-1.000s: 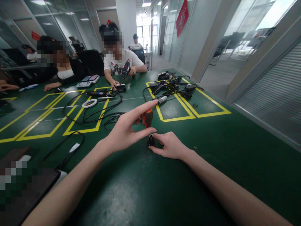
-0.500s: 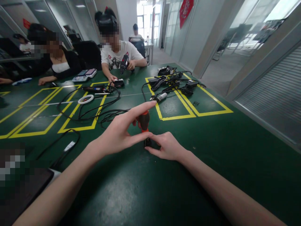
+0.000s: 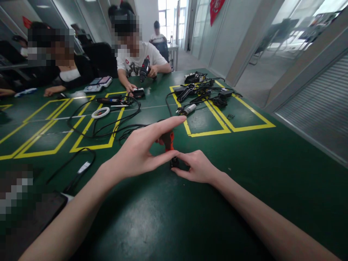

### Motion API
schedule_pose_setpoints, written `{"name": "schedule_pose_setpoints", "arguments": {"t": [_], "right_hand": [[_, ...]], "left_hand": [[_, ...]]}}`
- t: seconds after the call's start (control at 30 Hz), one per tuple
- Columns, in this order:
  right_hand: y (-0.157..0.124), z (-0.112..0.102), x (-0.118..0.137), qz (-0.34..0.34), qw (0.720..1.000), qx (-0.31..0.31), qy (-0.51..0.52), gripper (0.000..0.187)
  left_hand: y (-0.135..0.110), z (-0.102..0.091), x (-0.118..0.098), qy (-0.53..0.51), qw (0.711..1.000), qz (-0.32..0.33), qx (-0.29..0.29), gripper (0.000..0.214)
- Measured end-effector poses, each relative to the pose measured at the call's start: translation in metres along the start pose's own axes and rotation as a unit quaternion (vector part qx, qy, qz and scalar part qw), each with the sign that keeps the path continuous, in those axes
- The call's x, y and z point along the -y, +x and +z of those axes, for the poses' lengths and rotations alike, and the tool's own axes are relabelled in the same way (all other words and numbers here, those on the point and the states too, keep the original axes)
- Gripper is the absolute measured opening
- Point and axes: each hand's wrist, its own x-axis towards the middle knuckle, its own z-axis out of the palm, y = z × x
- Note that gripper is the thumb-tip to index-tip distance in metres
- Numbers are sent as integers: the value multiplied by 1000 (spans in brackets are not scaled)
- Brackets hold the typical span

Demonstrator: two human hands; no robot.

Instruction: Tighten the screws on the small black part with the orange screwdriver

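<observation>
An orange-and-dark screwdriver (image 3: 168,140) stands upright over the table in front of me. My left hand (image 3: 143,146) grips its handle; the thumb and index finger stretch out to the right, and the other fingers are mostly hidden behind the hand. At the tool's lower end is a small black part (image 3: 174,163), resting on the green tabletop. The thumb and fingertips of my right hand (image 3: 196,166) pinch this part from the right side. My two hands nearly touch at the left thumb tip. The screwdriver's tip is hidden.
Yellow tape (image 3: 210,133) marks rectangles on the green table. Tangled black cables (image 3: 198,95) lie at the back right. A white tape roll (image 3: 100,112) and looped cable are at left. Across the table a person (image 3: 141,54) holds a power drill (image 3: 145,69); another person sits farther left.
The view has shifted slightly, so the scene sits a little differently in the frame. Both hands keep their hold, and the screwdriver handle appears slightly turned.
</observation>
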Motion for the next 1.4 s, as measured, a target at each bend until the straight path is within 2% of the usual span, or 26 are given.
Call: {"name": "schedule_pose_setpoints", "arguments": {"t": [0.2,0.43,0.67,0.93,1.17,1.27,1.4], "right_hand": [[2,-2,0,0,1000,5,6,25],[0,-1,-2,-8,1000,-3,-7,23],[1,-2,-2,-3,1000,11,-6,25],[0,-1,-4,-9,1000,8,-13,25],[1,-5,0,3,1000,17,-6,23],[1,-5,1,10,1000,17,-8,24],[1,-3,0,14,1000,17,-19,24]], "left_hand": [[2,-3,-3,-59,998,-23,29,72],[2,8,-1,-14,1000,8,-3,67],[3,0,1,-75,997,-1,33,74],[2,10,4,-36,999,-6,-9,71],[3,-1,0,-143,988,-41,37,70],[3,3,2,-144,989,-40,11,71],[0,19,5,-82,995,-14,-57,71]]}}
